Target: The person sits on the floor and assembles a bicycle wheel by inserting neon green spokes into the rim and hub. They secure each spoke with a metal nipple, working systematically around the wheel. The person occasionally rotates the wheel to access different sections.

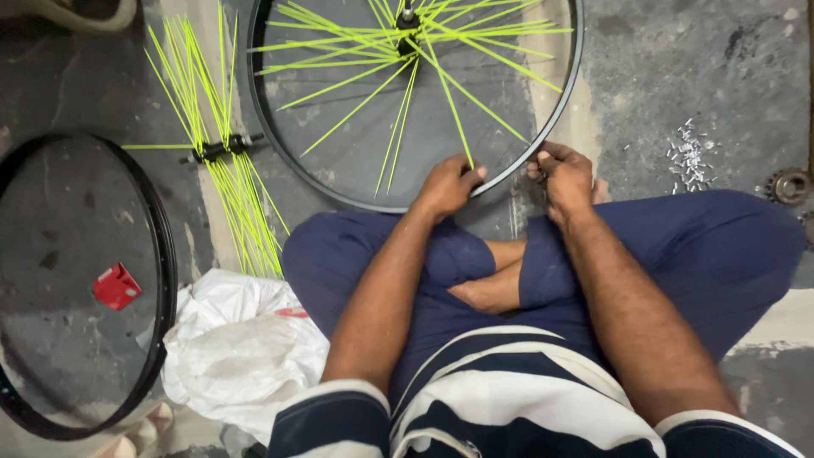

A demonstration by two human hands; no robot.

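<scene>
Loose parts and clutter on the gray floor

At the left of the frame lies 1 bare black rim (161, 280) with a small red box (116, 286) inside its ring. Above, a hub with loose yellow-green spokes (222, 149). A crumpled white bag (242, 348) sits lower left; small silver nipples (691, 157) and 1 rusty sprocket (790, 186) lie at the right.
</scene>
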